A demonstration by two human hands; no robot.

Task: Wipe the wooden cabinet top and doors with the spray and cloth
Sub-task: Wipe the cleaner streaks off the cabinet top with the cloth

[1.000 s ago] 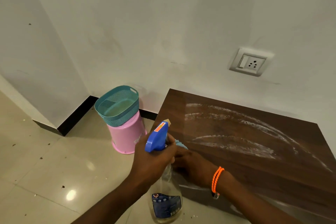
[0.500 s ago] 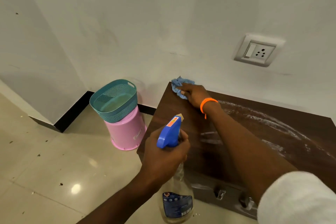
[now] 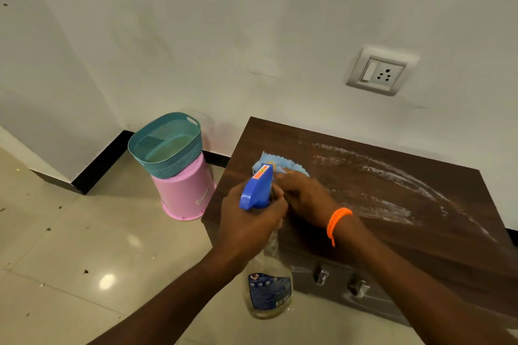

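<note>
My right hand (image 3: 305, 199) pressed the blue cloth (image 3: 280, 164) onto the cabinet top (image 3: 392, 204) near its left edge, while my left hand (image 3: 249, 221) gripped the spray bottle (image 3: 266, 274) beyond that edge, where a slackened grip might drop it.

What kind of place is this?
Likely a room in a home: a low wooden cabinet against a painted wall with a switch-and-socket plate, glossy tiled floor, and a teal basket stacked on a pink bucket.
</note>
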